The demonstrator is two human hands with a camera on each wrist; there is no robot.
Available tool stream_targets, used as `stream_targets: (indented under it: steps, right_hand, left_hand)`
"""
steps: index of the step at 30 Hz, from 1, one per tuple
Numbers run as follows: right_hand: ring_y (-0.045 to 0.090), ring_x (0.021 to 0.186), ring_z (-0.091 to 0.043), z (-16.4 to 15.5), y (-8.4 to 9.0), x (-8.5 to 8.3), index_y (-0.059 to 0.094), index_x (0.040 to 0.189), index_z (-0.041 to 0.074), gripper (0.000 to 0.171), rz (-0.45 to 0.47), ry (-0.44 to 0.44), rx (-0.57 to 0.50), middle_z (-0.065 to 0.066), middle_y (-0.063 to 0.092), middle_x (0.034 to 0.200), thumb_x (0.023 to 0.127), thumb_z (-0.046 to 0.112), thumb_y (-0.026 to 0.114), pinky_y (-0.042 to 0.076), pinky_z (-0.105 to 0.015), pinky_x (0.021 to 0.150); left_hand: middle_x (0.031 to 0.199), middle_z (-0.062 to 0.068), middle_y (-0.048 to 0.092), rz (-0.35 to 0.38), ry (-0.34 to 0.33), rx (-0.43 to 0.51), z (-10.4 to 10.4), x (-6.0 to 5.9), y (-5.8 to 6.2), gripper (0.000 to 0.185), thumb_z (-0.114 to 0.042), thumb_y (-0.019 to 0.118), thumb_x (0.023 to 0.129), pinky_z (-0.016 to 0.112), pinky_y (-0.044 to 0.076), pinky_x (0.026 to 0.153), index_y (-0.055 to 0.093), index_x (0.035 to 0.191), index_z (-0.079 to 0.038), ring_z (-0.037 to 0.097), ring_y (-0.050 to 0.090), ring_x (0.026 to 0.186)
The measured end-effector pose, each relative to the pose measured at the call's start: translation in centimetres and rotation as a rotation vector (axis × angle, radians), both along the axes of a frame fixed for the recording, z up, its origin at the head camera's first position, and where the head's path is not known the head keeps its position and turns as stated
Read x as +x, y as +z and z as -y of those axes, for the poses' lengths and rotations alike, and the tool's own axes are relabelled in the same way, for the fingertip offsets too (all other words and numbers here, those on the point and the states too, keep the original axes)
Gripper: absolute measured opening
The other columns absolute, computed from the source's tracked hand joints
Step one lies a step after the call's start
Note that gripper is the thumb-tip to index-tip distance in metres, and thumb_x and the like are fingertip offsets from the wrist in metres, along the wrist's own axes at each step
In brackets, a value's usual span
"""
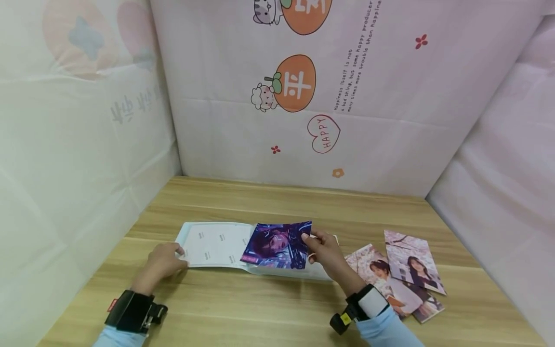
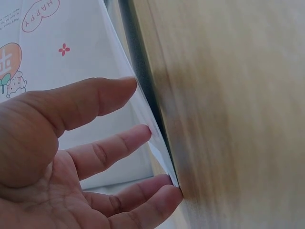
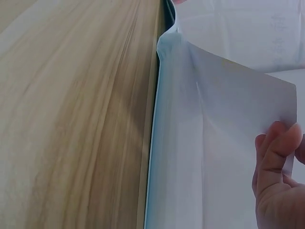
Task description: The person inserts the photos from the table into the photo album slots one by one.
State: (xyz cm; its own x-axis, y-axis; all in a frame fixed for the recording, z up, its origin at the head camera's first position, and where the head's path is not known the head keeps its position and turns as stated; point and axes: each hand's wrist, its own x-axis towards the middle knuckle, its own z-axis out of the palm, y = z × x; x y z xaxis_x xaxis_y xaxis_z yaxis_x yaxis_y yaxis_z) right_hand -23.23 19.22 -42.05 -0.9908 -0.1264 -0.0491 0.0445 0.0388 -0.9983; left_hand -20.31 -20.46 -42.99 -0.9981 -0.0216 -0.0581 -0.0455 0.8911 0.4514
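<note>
An album with pale blue edges lies spread on the wooden table, small grey print marks across its white left page. My right hand pinches the right edge of a purple and blue photo between thumb and fingers, holding it over the right page. In the right wrist view, the photo's plain back shows, tilted up from the page, its far end down at the album's fold. My left hand touches the album's left edge with loosely extended fingertips, thumb apart from the fingers.
To the right of the album lie several overlapping photos, one of a person in dark clothes on top and another with pink blossoms beneath. White printed cloth hangs behind the table and along both sides.
</note>
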Motion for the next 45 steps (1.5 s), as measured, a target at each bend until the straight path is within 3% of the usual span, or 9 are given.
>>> stream_targets:
  steps: [6, 10, 17, 27, 39, 45]
  right_hand:
    - [0.051, 0.057, -0.013, 0.4, -0.2, 0.0, 0.051, 0.127, -0.004, 0.039, 0.006, 0.037, -0.004, -0.006, 0.060, 0.071, 0.093, 0.017, 0.056, 0.046, -0.023, 0.048]
    - [0.050, 0.052, -0.013, 0.7, -0.4, -0.2, 0.040, 0.133, -0.006, 0.049, 0.019, 0.025, -0.008, -0.005, 0.058, 0.065, 0.092, 0.015, 0.058, 0.045, -0.023, 0.047]
    - [0.058, 0.066, -0.018, 0.8, -0.2, -0.1, 0.026, 0.140, -0.001, 0.069, 0.018, 0.018, 0.011, -0.012, 0.063, 0.085, 0.085, 0.007, 0.067, 0.051, -0.032, 0.064]
    - [0.050, 0.053, -0.013, 1.1, 0.3, -0.3, 0.023, 0.142, -0.006, 0.068, 0.017, 0.049, 0.042, -0.008, 0.061, 0.075, 0.087, 0.004, 0.062, 0.047, -0.024, 0.053]
    - [0.058, 0.053, -0.010, 1.5, 1.6, -0.7, 0.024, 0.140, -0.011, 0.067, 0.020, 0.050, -0.004, -0.011, 0.064, 0.074, 0.087, 0.005, 0.062, 0.049, -0.021, 0.052]
    - [0.057, 0.052, -0.011, 1.8, 1.5, -1.2, 0.025, 0.141, -0.009, 0.066, 0.027, 0.062, -0.022, -0.009, 0.063, 0.069, 0.088, 0.006, 0.062, 0.050, -0.022, 0.053]
  left_hand:
    - [0.088, 0.018, 0.058, 0.002, 0.000, 0.004, -0.2, 0.2, 0.2, 0.028, -0.017, 0.072, 0.071, 0.039, 0.040, 0.064, 0.063, 0.090, 0.002, 0.029, 0.050, 0.076]
    - [0.088, 0.018, 0.058, 0.000, 0.001, 0.007, -0.2, 0.3, 0.4, 0.028, -0.016, 0.072, 0.072, 0.037, 0.040, 0.062, 0.063, 0.090, 0.003, 0.029, 0.050, 0.075]
    - [0.087, 0.017, 0.057, 0.024, 0.014, 0.022, -0.3, 0.3, 0.7, 0.029, -0.016, 0.072, 0.073, 0.034, 0.040, 0.059, 0.063, 0.093, 0.003, 0.027, 0.050, 0.073]
    - [0.085, 0.016, 0.057, 0.033, 0.009, 0.034, -0.1, 0.2, 0.6, 0.031, -0.016, 0.072, 0.073, 0.032, 0.040, 0.057, 0.063, 0.094, 0.004, 0.024, 0.050, 0.068]
    - [0.083, 0.013, 0.056, 0.049, 0.008, 0.049, 0.1, 0.2, 0.5, 0.030, -0.016, 0.071, 0.074, 0.032, 0.040, 0.056, 0.063, 0.095, 0.003, 0.023, 0.049, 0.066]
    - [0.084, 0.014, 0.057, 0.043, 0.000, 0.049, 0.0, 0.3, 0.7, 0.029, -0.015, 0.071, 0.074, 0.032, 0.040, 0.057, 0.063, 0.094, 0.004, 0.023, 0.049, 0.068]
